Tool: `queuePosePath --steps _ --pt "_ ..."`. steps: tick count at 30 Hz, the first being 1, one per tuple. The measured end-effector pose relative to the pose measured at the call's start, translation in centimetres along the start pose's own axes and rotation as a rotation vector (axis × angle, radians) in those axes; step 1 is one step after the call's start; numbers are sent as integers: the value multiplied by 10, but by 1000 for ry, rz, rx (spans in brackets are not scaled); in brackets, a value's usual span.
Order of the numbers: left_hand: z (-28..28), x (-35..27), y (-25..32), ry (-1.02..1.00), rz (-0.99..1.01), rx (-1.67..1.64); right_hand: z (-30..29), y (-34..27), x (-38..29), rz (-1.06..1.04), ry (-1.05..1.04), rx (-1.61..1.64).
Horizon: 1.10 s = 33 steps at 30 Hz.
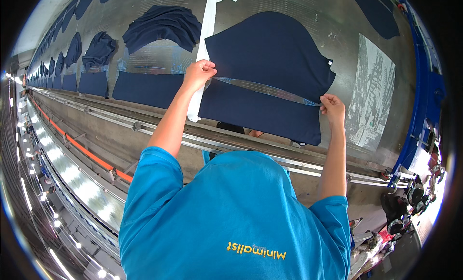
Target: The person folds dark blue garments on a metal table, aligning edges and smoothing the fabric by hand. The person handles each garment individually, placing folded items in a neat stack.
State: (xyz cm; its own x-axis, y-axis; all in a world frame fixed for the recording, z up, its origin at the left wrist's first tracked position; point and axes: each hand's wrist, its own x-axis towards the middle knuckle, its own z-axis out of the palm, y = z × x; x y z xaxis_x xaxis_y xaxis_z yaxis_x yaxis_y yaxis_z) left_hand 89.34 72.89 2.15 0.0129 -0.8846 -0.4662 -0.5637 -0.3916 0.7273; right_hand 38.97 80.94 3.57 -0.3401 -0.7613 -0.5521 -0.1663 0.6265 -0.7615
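Note:
A navy fabric panel with a curved upper edge lies on the long grey printing table before me. My left hand pinches its lower left corner between thumb and fingers. At the lower right corner, my right hand grips the same panel's edge. Small white tags show on its right side. Just below lies a second, straighter navy panel, its lower edge hanging over the table's front. A narrow gap between the two shows blue marking lines. Under my left wrist runs a white cloth strip, knotted at the far end.
Crumpled navy pieces and flat navy panels continue leftward in a row. A whitish stained patch marks the table on the right, beside a blue metal frame. Metal rails run along the front edge.

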Motion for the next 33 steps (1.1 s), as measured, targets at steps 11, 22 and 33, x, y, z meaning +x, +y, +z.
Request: queuePosePath --steps 11,22,33 --pt "-11 -17 12 409 90 123 0 -1 -3 -7 8 26" --pt "74 -40 40 214 650 484 -1 1 -1 -19 0 28" --pt "136 -23 75 -59 765 828 7 1 -1 -19 20 -42"
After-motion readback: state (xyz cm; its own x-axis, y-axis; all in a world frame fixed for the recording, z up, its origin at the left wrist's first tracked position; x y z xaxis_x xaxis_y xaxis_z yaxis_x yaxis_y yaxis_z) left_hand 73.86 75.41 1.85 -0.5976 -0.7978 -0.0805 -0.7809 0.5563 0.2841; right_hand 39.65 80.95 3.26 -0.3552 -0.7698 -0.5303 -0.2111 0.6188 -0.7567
